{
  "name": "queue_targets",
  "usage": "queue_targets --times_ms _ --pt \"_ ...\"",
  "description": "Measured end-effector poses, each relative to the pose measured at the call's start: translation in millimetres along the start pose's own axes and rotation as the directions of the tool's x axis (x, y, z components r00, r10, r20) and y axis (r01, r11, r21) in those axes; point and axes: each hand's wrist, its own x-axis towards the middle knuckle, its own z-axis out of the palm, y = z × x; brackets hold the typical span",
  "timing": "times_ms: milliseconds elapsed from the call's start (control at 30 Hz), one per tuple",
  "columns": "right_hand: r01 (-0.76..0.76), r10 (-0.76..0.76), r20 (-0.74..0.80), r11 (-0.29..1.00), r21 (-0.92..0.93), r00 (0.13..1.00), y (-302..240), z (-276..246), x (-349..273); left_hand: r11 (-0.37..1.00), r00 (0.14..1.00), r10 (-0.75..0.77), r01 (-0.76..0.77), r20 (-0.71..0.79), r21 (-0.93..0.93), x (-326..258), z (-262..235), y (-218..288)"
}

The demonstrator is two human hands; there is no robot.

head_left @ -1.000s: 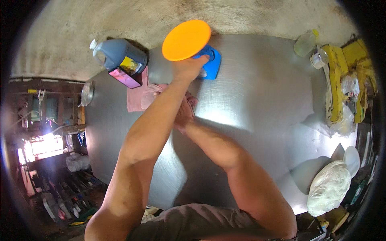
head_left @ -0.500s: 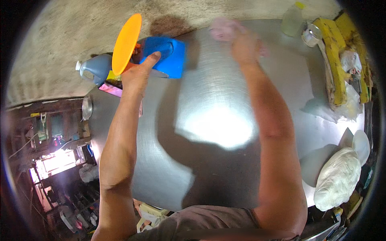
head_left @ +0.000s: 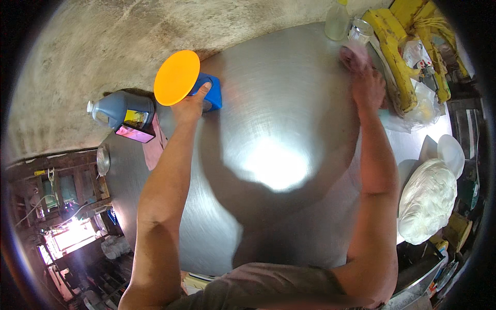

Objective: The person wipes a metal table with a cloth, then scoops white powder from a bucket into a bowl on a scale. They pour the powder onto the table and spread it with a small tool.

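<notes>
My left hand (head_left: 189, 108) is closed at the far left of the metal tabletop (head_left: 289, 103), its thumb lying over a blue plastic container (head_left: 213, 95). Against the same hand stands a flat, round orange disc (head_left: 177, 77), tilted and hiding part of the container and most of my fingers. At the far right, my right hand (head_left: 369, 89) presses a bunched pink cloth (head_left: 354, 56) onto the metal; the cloth is smeared by motion. Just beyond the cloth are a clear bottle (head_left: 337, 23) and a glass jar (head_left: 360, 32).
Behind my left hand are a dark-liquid jug (head_left: 121, 109), a phone (head_left: 135, 133) and another pink cloth (head_left: 153, 147). Yellow worn frames (head_left: 395, 62) with plastic bags line the right edge. A white, plastic-looking bundle (head_left: 429, 201) sits nearer on the right. A wall rises behind.
My right hand and the pink cloth have swept right, toward the jar. My left hand has turned the orange disc more face-on and drawn it and the blue container slightly nearer.
</notes>
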Motion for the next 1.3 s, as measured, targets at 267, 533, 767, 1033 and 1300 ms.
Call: queue_targets --times_ms 267,533,767,1033,1300 --pt "-0.168 0.157 -0.204 0.985 -0.035 0.966 54.4 -30.8 -78.3 0.875 0.989 -0.135 0.092 0.057 0.476 -153.2 -66.1 -22.0" --pt "-0.408 0.415 -0.122 0.910 0.076 0.902 145.5 -98.7 -231.8 0.523 0.863 -0.504 0.335 -0.032 0.784 -430.2 -268.6 -78.8" --pt "-0.359 0.361 0.134 0.933 -0.038 0.923 94.6 -100.3 -308.4 0.198 0.691 -0.588 0.628 -0.421 0.753 -519.2 -295.3 -77.2" --pt "-0.030 0.028 0.022 0.992 0.120 0.999 119.3 -150.6 -472.5 0.240 0.712 -0.600 0.597 -0.366 0.766 -527.5 -310.8 -81.7" --pt "-0.504 0.508 -0.001 0.854 -0.128 0.862 158.5 -191.2 -446.6 0.342 0.641 -0.711 0.674 -0.288 0.655 -520.6 -314.0 -53.2"
